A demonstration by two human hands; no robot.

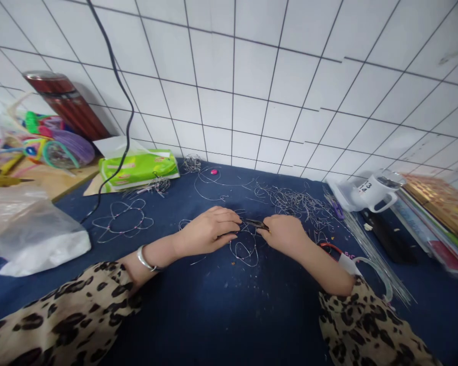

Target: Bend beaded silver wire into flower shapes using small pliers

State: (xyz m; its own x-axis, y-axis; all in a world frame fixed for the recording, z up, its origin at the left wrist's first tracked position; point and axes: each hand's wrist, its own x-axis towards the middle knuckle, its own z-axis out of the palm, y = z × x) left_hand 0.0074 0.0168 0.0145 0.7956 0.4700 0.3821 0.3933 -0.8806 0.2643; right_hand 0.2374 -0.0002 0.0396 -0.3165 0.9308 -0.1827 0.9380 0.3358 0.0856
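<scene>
My right hand (288,234) is closed around a pair of pliers (255,223), whose dark jaws point left toward my other hand. Bent fingers and thumb of my left hand (210,230) pinch a looped wire piece (244,252). Its thin silver loops hang below and between the hands, and part of it is hidden behind the left fingers. The jaw tips are close to the wire; whether they grip it I cannot tell. Farther left, a flower-shaped wire piece (126,221) with small pinkish beads lies flat on the dark blue cloth (213,315).
A tangle of wire offcuts (297,201) lies behind my right hand. Straight wires (374,254) and a white mug (374,193) are at the right. A green tissue pack (141,170), plastic bag (34,229) and red thermos (68,104) stand left. A black cable (116,71) hangs down.
</scene>
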